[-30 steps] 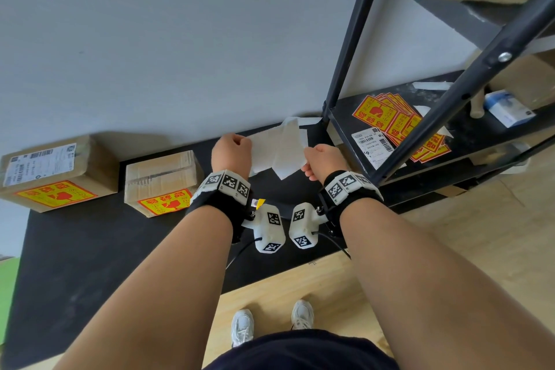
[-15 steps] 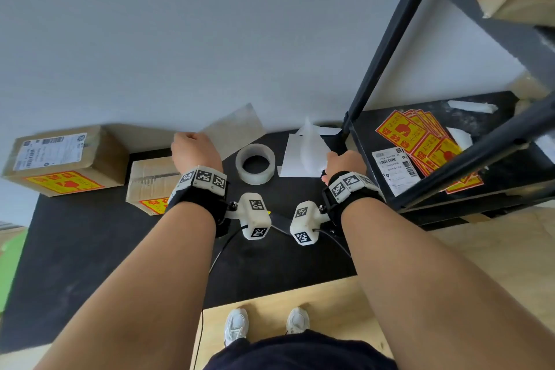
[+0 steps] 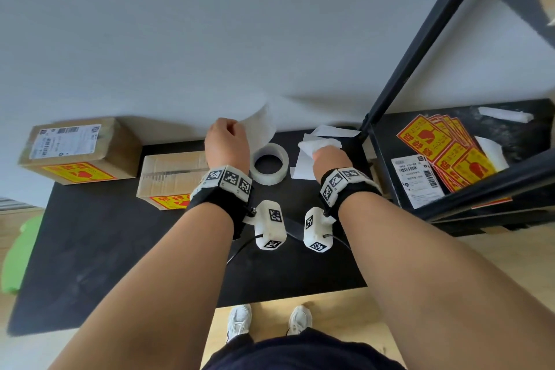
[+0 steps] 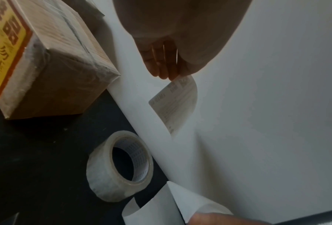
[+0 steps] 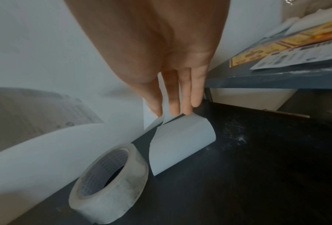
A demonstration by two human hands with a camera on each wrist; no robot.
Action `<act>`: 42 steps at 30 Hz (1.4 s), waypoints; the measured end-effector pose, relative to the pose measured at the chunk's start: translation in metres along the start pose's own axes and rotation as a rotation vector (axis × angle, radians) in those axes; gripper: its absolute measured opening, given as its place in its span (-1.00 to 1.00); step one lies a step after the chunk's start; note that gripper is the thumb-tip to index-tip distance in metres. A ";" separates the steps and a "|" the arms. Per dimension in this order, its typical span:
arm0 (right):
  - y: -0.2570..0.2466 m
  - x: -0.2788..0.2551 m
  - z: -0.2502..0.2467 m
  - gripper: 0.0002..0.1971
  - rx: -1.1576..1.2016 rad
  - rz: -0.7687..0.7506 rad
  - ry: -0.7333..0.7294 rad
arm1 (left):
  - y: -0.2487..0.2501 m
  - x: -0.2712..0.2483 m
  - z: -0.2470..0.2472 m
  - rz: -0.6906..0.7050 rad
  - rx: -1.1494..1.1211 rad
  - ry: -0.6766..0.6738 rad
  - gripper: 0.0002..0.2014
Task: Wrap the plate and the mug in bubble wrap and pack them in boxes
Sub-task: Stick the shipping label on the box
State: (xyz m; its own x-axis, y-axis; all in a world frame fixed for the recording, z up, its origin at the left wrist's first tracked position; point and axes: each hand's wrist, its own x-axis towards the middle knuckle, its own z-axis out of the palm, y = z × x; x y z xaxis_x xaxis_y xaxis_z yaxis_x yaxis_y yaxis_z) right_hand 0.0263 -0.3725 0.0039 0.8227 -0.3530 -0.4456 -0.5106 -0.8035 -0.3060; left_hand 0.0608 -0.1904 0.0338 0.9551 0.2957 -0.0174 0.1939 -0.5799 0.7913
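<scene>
Black matting covers the surface (image 3: 120,249), which runs along a pale grey wall, and from where I stand the packing looks close to finished. At about nine o'clock sits a sealed cardboard box (image 3: 81,149) with a shipping label and a yellow fragile sticker. Just beside it, toward ten o'clock, is a second taped box (image 3: 172,179), its own yellow sticker facing the person.

Next comes the left hand (image 3: 226,144), raised near eleven o'clock, its fingers pinching the corner of a peeled shipping label (image 4: 177,100) that curls away against the wall. Between the two hands, at twelve o'clock, a roll of clear packing tape (image 3: 269,163) lies flat on the surface. The right hand (image 3: 327,156), around one o'clock, has its fingers nearly straight and pinches white backing paper (image 5: 180,141) down toward the surface by the shelf post. Farther right, at two o'clock, a black metal shelf (image 3: 480,210) carries a stack of yellow fragile stickers (image 3: 444,150) and another printed label (image 3: 417,180).

Neither the plate nor the mug shows anywhere, nor any bubble wrap. My guess is that both are already wrapped and closed inside the two boxes, though I cannot see into them. What seems left is sticking this label onto the nearer box, which shows none.
</scene>
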 end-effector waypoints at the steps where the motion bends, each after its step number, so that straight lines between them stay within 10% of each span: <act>1: 0.001 0.000 0.000 -0.66 -0.037 -0.027 0.025 | 0.000 0.000 0.000 0.010 0.005 -0.003 -0.79; 17: -0.008 0.002 -0.005 -0.74 0.154 -0.050 0.118 | -0.009 -0.006 -0.001 0.096 0.030 -0.060 -0.79; 28: -0.027 -0.017 -0.021 -0.60 0.825 -0.036 0.110 | 0.003 -0.026 0.001 0.281 -0.003 -0.177 -0.84; 42: 0.003 -0.057 -0.018 -0.86 0.545 -0.103 0.230 | 0.002 -0.068 -0.010 0.349 0.157 -0.324 -0.76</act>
State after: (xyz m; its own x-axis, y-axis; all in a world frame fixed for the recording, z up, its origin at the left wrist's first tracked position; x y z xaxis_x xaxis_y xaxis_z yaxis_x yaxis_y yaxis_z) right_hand -0.0174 -0.3637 0.0437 0.8765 -0.4302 -0.2159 -0.4303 -0.4992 -0.7521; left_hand -0.0057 -0.2038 0.0432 0.9846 -0.1732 0.0234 -0.1423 -0.7168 0.6826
